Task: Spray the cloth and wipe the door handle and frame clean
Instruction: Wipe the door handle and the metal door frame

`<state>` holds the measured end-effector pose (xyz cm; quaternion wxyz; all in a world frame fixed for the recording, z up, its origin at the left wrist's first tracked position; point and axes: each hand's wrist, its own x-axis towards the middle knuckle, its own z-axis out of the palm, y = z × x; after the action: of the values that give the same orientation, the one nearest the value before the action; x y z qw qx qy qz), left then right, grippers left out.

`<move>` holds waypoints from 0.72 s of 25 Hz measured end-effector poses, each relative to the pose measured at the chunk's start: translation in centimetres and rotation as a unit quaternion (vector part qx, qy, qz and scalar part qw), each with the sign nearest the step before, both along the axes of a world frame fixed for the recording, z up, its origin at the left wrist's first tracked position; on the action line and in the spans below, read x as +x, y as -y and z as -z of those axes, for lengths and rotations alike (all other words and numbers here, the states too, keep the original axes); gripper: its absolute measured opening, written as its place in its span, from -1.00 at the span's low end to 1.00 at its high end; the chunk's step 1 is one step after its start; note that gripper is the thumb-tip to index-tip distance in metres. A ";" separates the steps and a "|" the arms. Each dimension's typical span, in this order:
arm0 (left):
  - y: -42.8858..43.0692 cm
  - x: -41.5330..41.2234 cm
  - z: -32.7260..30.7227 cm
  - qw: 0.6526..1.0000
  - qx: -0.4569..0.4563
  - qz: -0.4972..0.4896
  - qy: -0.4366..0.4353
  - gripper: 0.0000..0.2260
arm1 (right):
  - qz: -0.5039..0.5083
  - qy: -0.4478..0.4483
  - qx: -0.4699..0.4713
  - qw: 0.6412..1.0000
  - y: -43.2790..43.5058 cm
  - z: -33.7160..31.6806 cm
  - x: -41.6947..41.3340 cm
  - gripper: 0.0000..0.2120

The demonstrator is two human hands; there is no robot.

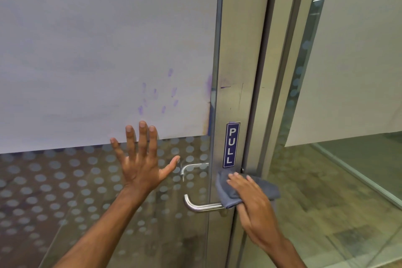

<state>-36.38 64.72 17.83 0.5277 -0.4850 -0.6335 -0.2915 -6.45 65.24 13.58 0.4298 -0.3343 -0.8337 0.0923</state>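
A grey cloth (267, 188) is pressed against the metal door frame (237, 72) just below a blue PULL sticker (231, 144). My right hand (250, 197) holds the cloth there, fingers spread over it and thumb tucked under its lower fold. The cloth covers the base of the steel lever handle (199, 206), whose curved bar sticks out to the left. My left hand (141, 163) lies flat and open on the glass door (87, 180), fingers spread, left of the handle. No spray bottle is in view.
A white sheet (97, 50) with purple smudges covers the upper glass. The lower glass carries a dotted frosted pattern. To the right stands a second glass panel (359, 72) with a wooden floor (315, 191) behind it.
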 end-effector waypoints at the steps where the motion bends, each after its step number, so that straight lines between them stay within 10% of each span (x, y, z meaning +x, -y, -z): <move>1: 0.0 0.0 0.0 1.000 -0.002 0.002 0.002 -0.01 | -0.017 0.064 0.000 0.998 -0.7 0.6 -0.2 -0.45; 10: -0.2 -0.1 0.2 1.000 0.004 0.006 -0.004 -0.03 | 0.127 0.031 0.014 0.991 3.3 4.5 -8.0 -0.51; 18: -0.1 -0.2 0.2 1.000 -0.012 0.006 0.001 -0.03 | 0.196 0.211 -0.141 0.947 4.3 -0.6 -15.0 -0.45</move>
<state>-36.62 64.79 17.66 0.5191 -0.4950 -0.6346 -0.2878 -21.46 60.98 14.23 0.2018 -0.5604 -0.8017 0.0502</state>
